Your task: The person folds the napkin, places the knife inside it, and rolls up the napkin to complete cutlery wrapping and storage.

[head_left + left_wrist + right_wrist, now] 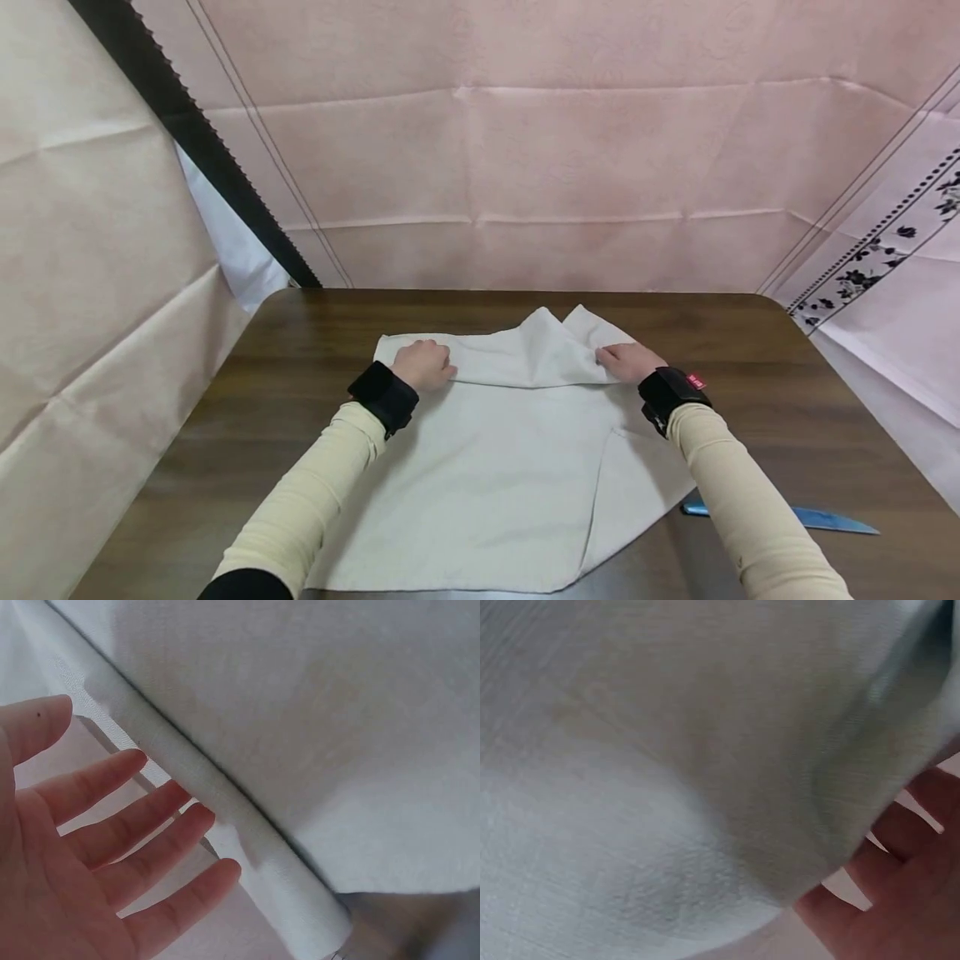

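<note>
A white cloth (495, 467) lies spread on the table, its far part folded over into a band with a crease across it. Two peaks of fabric stand up along the far edge, and a diagonal flap lies at the right side. My left hand (423, 365) is at the left end of the folded band. In the left wrist view its fingers (161, 859) are spread and fairly straight, fingertips right at the rolled fold. My right hand (630, 362) grips the band's right end. Fabric hides its fingertips in the right wrist view, where the other fingers (907, 832) show.
The brown wooden table (202, 492) has rounded far corners. A blue pointed blade (832, 521) lies at the right, partly under my right forearm. A pale pink sheet (570, 158) hangs behind the table, and another pale sheet (90, 317) hangs at the left.
</note>
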`<action>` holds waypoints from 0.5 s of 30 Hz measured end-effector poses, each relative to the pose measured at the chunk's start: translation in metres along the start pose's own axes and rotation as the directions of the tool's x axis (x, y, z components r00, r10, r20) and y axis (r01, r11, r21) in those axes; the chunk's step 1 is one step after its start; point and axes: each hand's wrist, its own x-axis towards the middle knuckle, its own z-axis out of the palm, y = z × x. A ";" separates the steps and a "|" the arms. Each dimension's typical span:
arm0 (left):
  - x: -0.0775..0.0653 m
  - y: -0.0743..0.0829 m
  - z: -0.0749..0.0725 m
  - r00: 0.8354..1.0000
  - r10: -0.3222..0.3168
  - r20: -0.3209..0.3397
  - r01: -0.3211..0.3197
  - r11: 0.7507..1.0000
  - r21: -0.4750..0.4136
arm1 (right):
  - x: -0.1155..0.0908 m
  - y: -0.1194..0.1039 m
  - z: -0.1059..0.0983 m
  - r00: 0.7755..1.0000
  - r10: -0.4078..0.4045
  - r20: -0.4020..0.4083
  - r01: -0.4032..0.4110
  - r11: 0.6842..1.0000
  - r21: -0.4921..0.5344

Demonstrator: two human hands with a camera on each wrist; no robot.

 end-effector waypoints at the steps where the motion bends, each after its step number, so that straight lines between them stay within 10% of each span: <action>1: 0.001 0.000 0.001 1.000 -0.007 0.002 0.007 1.000 -0.001 | 0.000 0.001 0.000 1.000 0.001 0.012 -0.001 1.000 -0.006; 15: -0.014 0.003 0.004 0.999 0.040 -0.011 -0.039 0.998 0.049 | 0.013 0.032 0.004 0.981 0.155 0.119 -0.136 0.979 -0.153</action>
